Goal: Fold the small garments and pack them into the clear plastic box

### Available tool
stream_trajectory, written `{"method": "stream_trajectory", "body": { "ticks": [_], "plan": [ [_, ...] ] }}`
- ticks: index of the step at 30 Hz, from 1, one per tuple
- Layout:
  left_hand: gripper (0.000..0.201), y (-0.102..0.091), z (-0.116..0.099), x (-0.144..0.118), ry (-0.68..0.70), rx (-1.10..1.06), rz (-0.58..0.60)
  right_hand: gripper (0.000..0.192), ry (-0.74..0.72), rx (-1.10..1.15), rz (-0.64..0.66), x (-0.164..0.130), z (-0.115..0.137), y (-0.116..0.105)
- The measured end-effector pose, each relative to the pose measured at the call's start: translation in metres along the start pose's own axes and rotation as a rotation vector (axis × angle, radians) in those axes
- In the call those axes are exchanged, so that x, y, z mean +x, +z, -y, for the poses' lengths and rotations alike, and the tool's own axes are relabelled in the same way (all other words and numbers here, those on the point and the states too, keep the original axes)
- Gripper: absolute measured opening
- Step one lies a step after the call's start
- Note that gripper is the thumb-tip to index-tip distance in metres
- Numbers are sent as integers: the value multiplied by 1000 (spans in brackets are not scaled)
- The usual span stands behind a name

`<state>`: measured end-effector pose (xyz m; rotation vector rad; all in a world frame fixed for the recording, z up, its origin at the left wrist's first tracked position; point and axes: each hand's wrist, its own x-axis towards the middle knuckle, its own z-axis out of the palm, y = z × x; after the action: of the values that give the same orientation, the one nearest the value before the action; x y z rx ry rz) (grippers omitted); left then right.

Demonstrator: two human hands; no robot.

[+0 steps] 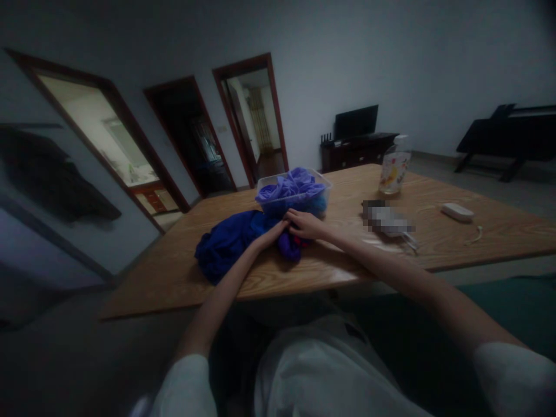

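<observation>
A crumpled dark blue cloth (230,240) lies on the wooden table, spreading leftward from my hands. My left hand (275,229) is closed on its right end, with the fingertips mostly hidden. Right beside it, my right hand (304,225) curls its bent fingers over a small purple cloth bundle (288,248) with a bit of red showing. The two hands meet at the fingers. Just behind them stands a clear plastic bin (266,204) heaped with light purple cloth (299,184); some blue cloth shows through its side.
On the wooden table (165,284), a patterned bottle (392,168) with a white cap stands at the back right. A blurred-out item (386,219) with a strap and a white oblong object (457,212) lie to the right. The table's front edge runs close to my body.
</observation>
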<state>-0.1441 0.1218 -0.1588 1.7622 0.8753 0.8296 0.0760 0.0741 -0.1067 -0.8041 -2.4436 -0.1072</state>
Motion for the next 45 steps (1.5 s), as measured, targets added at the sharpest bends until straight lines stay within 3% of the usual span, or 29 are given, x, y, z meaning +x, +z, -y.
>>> {"method": "stream_trajectory", "body": {
  "ticks": [4, 9, 13, 18, 20, 23, 31, 38, 45],
  "plan": [
    [57, 3, -2, 0, -2, -25, 19, 25, -12, 47, -20, -1, 1, 0],
    [66, 12, -21, -5, 56, -9, -2, 20, 1, 240, -133, 0, -3, 4],
    [91, 23, -34, -13, 208, 143, -51, 17, 128, 374, -201, 2, -13, 10],
    [131, 31, -42, -25, 466, 435, -104, 20, 270, 379, -251, 5, -29, 18],
    [123, 31, -46, -27, 530, 504, -97, 18, 283, 382, -252, 5, -33, 19],
    [91, 29, -49, -29, 553, 554, -120, 21, 246, 363, -226, 3, -35, 19],
    [34, 20, -46, -28, 510, 669, -339, 64, -36, 197, -111, -8, -7, 5],
    [7, 8, -45, -19, 434, 558, -522, 99, -55, 117, -47, -9, 2, 1],
    [10, -8, -33, -3, 291, 283, -546, 119, -141, 140, -105, -7, 8, -3]
  ]
}}
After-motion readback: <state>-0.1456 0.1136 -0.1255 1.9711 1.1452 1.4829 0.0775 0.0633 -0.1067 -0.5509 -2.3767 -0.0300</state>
